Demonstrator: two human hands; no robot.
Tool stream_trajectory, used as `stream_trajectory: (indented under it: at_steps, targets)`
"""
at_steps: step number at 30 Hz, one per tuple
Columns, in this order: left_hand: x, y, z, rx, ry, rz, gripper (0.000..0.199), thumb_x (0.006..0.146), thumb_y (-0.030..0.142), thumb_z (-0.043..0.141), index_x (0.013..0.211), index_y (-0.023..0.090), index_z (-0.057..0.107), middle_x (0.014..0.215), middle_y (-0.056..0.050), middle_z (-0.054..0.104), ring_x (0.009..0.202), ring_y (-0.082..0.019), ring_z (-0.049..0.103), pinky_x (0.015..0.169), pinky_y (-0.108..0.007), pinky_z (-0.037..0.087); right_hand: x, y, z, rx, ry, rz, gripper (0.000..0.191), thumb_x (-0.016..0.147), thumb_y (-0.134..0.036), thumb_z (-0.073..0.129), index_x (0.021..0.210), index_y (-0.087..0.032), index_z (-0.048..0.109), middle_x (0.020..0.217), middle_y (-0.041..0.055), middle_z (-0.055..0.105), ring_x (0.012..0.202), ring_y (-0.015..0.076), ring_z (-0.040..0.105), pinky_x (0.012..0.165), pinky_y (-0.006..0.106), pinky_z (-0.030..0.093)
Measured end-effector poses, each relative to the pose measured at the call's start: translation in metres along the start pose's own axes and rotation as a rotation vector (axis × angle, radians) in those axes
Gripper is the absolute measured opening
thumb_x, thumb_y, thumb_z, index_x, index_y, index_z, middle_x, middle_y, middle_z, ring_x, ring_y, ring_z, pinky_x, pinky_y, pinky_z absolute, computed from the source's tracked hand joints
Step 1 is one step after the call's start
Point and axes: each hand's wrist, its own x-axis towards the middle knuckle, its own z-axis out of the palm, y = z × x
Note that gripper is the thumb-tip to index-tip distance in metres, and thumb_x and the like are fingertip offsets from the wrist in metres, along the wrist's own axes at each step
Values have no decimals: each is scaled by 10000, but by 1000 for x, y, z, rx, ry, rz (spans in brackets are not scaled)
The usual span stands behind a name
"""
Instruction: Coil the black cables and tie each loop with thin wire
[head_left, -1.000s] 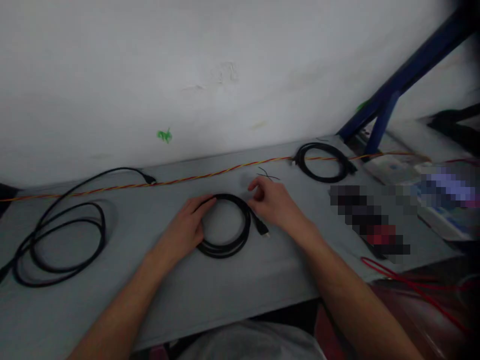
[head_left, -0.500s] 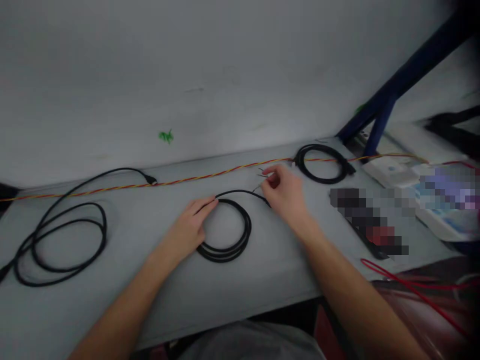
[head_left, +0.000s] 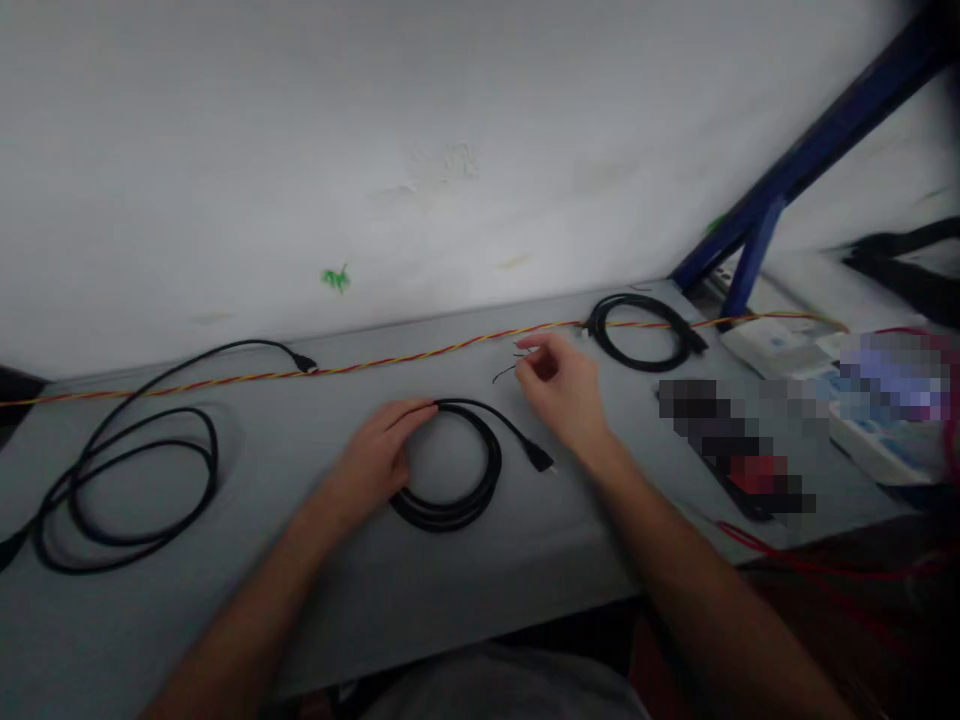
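The left hand (head_left: pixel 375 462) lies open on a coil of black cable (head_left: pixel 450 510). The cable looks light and bendy, and its black plug (head_left: pixel 538 457) looks easy to hold. Past the coil, the right hand (head_left: pixel 559 388) is half shut by a thin wire (head_left: pixel 504 373). I cannot tell if it grips it.

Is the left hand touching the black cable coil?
Touching: the head view shows the left hand with its fingers lying across the coil.

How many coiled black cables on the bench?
3: the far-left coil, the middle coil under the left hand, and the back-right coil.
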Motion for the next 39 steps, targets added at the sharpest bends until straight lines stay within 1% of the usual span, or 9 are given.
stream_trajectory:
  at_steps: [4, 9, 14, 17, 27, 29, 32, 36, 39]
  targets:
    - [1, 0, 3, -15, 74, 6, 538, 908, 7, 500, 1376, 241, 621, 1432, -100, 632, 1320, -249, 609, 1149, -493, 508, -13, -9, 17, 163, -171, 20, 238, 833, -249, 613, 1047, -182, 693, 753, 13, 689, 663, 184, 630, 682, 318, 516]
    - [3, 12, 3, 61, 247, 42, 362, 936, 276, 710, 1289, 215, 657, 1347, -142, 658, 1300, -288, 602, 1111, -496, 506, -34, -26, 28, 252, -221, -88, 187, 894, -268, 627, 1057, -220, 704, 811, 24, 718, 703, 182, 654, 684, 313, 535]
    - [7, 26, -2, 86, 334, -26, 119, 929, 315, 698, 995, 219, 724, 858, -42, 679, 865, -210, 632, 894, -416, 522, -45, -36, 28, 257, -265, -161, 162, 940, -287, 617, 1066, -247, 711, 868, 34, 733, 733, 184, 662, 691, 320, 544]
    - [10, 30, -4, 29, 308, -68, 113, 954, 273, 637, 900, 212, 715, 718, -3, 614, 734, -177, 584, 806, -374, 485, -47, -37, 28, 294, -274, -160, 148, 949, -296, 623, 1056, -249, 714, 871, 31, 734, 733, 179, 661, 674, 312, 538]
    - [12, 29, -5, -352, 343, -347, 122, 904, 330, 724, 902, 216, 767, 660, 32, 556, 634, -137, 528, 623, -285, 425, -44, -42, 23, 548, -291, 25, 266, 891, -429, 727, 1088, -254, 687, 851, 22, 727, 771, 187, 678, 678, 314, 533]
    - [13, 29, -6, -399, 346, -347, 118, 890, 332, 740, 877, 222, 779, 625, 38, 538, 618, -137, 512, 644, -294, 450, -40, -41, 24, 627, -310, 96, 322, 849, -451, 759, 1086, -250, 675, 826, 15, 724, 745, 183, 667, 650, 307, 516]
    - [14, 30, -9, -410, 326, -266, 84, 879, 308, 760, 855, 235, 795, 602, 44, 571, 624, -143, 533, 888, -387, 521, -33, -38, 24, 757, -375, 233, 414, 765, -440, 816, 1091, -250, 647, 792, -2, 721, 672, 165, 625, 569, 278, 455]
    - [12, 32, -10, -424, 252, -155, 87, 900, 299, 749, 858, 240, 798, 640, 35, 650, 627, -143, 565, 1098, -484, 460, -27, -35, 21, 872, -494, 433, 459, 703, -376, 836, 1094, -245, 632, 804, -6, 737, 557, 125, 529, 478, 245, 349]
    - [10, 30, -9, -434, 253, -148, 111, 909, 321, 745, 855, 238, 795, 685, 20, 685, 662, -151, 596, 1112, -484, 456, -23, -32, 17, 815, -539, 371, 412, 710, -354, 829, 1070, -233, 667, 782, -7, 725, 547, 124, 526, 486, 251, 373]
